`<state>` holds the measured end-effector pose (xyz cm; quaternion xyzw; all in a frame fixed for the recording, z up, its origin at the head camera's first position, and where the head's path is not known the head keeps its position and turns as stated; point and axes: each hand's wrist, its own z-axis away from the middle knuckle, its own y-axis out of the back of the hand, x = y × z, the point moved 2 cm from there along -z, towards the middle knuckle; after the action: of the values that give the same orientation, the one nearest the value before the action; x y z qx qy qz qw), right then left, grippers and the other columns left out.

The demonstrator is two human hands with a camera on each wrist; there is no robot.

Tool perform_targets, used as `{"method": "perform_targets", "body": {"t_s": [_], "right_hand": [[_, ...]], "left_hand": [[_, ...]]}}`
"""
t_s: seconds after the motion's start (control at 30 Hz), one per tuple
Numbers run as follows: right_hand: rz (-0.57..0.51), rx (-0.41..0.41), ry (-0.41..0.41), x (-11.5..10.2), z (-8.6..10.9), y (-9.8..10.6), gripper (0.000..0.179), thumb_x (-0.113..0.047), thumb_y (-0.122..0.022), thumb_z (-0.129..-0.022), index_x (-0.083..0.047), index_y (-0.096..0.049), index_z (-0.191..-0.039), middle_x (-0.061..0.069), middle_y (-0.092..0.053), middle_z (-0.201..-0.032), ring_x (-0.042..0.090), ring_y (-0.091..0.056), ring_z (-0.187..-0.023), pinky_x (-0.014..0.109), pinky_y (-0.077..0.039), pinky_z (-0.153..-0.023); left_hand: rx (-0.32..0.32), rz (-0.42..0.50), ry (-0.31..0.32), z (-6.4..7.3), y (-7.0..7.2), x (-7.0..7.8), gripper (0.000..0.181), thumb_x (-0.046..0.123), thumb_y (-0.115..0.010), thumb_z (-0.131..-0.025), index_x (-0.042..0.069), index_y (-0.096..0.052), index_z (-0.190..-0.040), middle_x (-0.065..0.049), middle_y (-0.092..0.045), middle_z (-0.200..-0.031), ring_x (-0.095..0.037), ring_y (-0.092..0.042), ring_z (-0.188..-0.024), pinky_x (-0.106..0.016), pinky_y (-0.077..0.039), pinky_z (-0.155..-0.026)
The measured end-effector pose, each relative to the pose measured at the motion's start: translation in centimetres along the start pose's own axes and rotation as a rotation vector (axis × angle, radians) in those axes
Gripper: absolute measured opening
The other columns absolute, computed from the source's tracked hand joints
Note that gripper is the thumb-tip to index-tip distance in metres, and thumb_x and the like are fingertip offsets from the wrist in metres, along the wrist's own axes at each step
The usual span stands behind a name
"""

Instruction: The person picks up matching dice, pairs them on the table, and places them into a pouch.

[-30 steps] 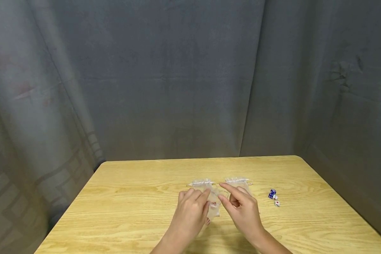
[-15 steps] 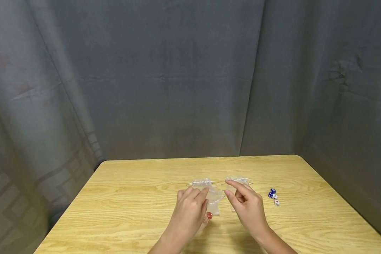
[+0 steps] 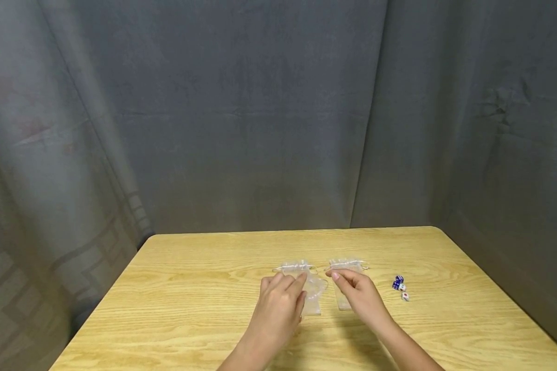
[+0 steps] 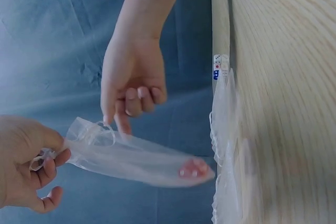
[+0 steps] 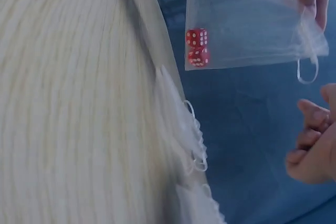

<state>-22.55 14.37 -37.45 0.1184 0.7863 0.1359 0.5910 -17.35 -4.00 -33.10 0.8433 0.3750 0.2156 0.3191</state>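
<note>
In the left wrist view, my left hand (image 4: 26, 161) pinches the mouth of a sheer white drawstring pouch (image 4: 131, 158). Two red dice (image 5: 197, 46) lie in the pouch's bottom, clear in the right wrist view. A loop of its cord (image 5: 308, 74) hangs from the mouth. Close by this loop is my right hand (image 3: 359, 293), index finger and thumb stretched towards it and the other fingers curled. Nothing shows in its grip, though its fingertips run out of the right wrist view. The left hand mostly hides the dice in the head view.
Two more sheer pouches lie flat on the wooden table (image 3: 204, 288): a left pouch (image 3: 297, 267) partly under the held one, and a right pouch (image 3: 343, 299) behind my right hand. Blue dice (image 3: 397, 282) and white dice (image 3: 404, 296) sit to the right. Grey curtains (image 3: 260, 129) surround the table.
My right hand has moved slightly right, away from the held pouch, and its thumb and index finger have come closer together. The pouch's bottom with the red dice has swung under my left hand.
</note>
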Motion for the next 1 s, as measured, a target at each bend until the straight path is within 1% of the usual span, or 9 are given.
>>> {"method": "perform_targets", "body": {"t_s": [0.03,0.07,0.17,0.3,0.4,0.53,0.67,0.8,1.0], "right_hand": [[-0.024,-0.037,-0.035,0.3,-0.1,0.0,0.03,-0.027,-0.052,-0.095,-0.004,-0.067,-0.106,0.007,-0.062,-0.086,0.017,-0.055,-0.082,0.039,-0.046,-0.078],[-0.059,-0.077,-0.069,0.6,-0.3,-0.1,0.033,-0.028,-0.05,-0.096,-0.003,-0.067,-0.106,0.006,-0.058,-0.076,0.016,-0.052,-0.073,0.038,-0.044,-0.074],[-0.218,-0.23,-0.131,1.3,-0.6,-0.2,0.037,-0.031,-0.043,-0.098,-0.001,-0.066,-0.099,0.0,-0.037,-0.058,0.012,-0.034,-0.055,0.03,-0.034,-0.06],[-0.473,-0.458,-0.157,1.5,-0.8,-0.2,0.035,-0.034,-0.037,-0.1,-0.01,-0.059,-0.086,-0.005,-0.034,-0.055,0.01,-0.027,-0.051,0.028,-0.024,-0.056],[-0.592,-0.544,-0.151,1.3,-1.0,-0.2,0.03,-0.029,-0.039,-0.1,-0.016,-0.062,-0.085,-0.008,-0.036,-0.056,0.009,-0.027,-0.052,0.025,-0.026,-0.058],[-0.621,-0.537,-0.103,1.0,-1.3,-0.1,0.027,-0.016,-0.044,-0.097,-0.021,-0.068,-0.087,-0.012,-0.039,-0.057,0.006,-0.031,-0.054,0.021,-0.031,-0.059],[-0.594,-0.497,-0.062,1.0,-1.4,0.2,0.026,-0.011,-0.044,-0.096,-0.02,-0.067,-0.087,-0.011,-0.039,-0.056,0.009,-0.029,-0.053,0.021,-0.03,-0.059],[-0.574,-0.437,-0.06,1.1,-1.3,0.7,0.024,-0.01,-0.046,-0.096,-0.019,-0.067,-0.087,-0.011,-0.038,-0.056,0.011,-0.026,-0.053,0.023,-0.027,-0.059],[-0.555,-0.377,-0.068,1.1,-1.4,1.3,0.024,-0.011,-0.048,-0.095,-0.02,-0.067,-0.085,-0.011,-0.036,-0.056,0.01,-0.027,-0.054,0.022,-0.029,-0.061]], "left_hand": [[0.002,-0.001,0.0,0.0,0.0,0.0,0.032,0.007,-0.075,-0.074,0.0,-0.068,-0.104,0.006,-0.059,-0.072,-0.005,-0.041,-0.065,-0.026,-0.038,-0.07],[0.004,-0.003,-0.001,0.0,0.0,0.0,0.032,0.007,-0.075,-0.074,0.0,-0.068,-0.104,0.006,-0.059,-0.072,-0.005,-0.041,-0.065,-0.026,-0.038,-0.07],[0.014,-0.008,-0.007,0.0,0.1,0.0,0.032,0.007,-0.075,-0.073,0.0,-0.069,-0.104,0.006,-0.06,-0.072,-0.004,-0.041,-0.065,-0.027,-0.039,-0.071],[0.02,-0.011,-0.014,0.0,0.0,0.1,0.033,0.008,-0.075,-0.073,0.001,-0.069,-0.104,0.007,-0.06,-0.073,-0.004,-0.04,-0.065,-0.026,-0.038,-0.071],[0.01,-0.011,-0.012,0.1,-0.1,0.0,0.033,0.008,-0.075,-0.073,0.001,-0.068,-0.105,0.007,-0.059,-0.073,-0.004,-0.04,-0.065,-0.026,-0.037,-0.07],[-0.003,-0.011,-0.002,0.2,-0.3,-0.1,0.033,0.008,-0.075,-0.074,0.0,-0.068,-0.105,0.006,-0.06,-0.074,-0.005,-0.042,-0.066,-0.026,-0.037,-0.071],[0.011,-0.008,0.002,0.2,-0.3,-0.2,0.032,0.008,-0.075,-0.073,0.0,-0.068,-0.103,0.005,-0.061,-0.074,-0.005,-0.044,-0.067,-0.026,-0.038,-0.071],[0.025,-0.005,0.002,0.3,-0.2,-0.3,0.032,0.007,-0.076,-0.072,0.001,-0.069,-0.102,0.005,-0.061,-0.073,-0.004,-0.045,-0.066,-0.026,-0.038,-0.07],[0.029,-0.007,0.02,0.3,-0.2,-0.4,0.032,0.007,-0.076,-0.072,0.002,-0.069,-0.103,0.005,-0.061,-0.073,-0.005,-0.046,-0.067,-0.026,-0.038,-0.069]]}}
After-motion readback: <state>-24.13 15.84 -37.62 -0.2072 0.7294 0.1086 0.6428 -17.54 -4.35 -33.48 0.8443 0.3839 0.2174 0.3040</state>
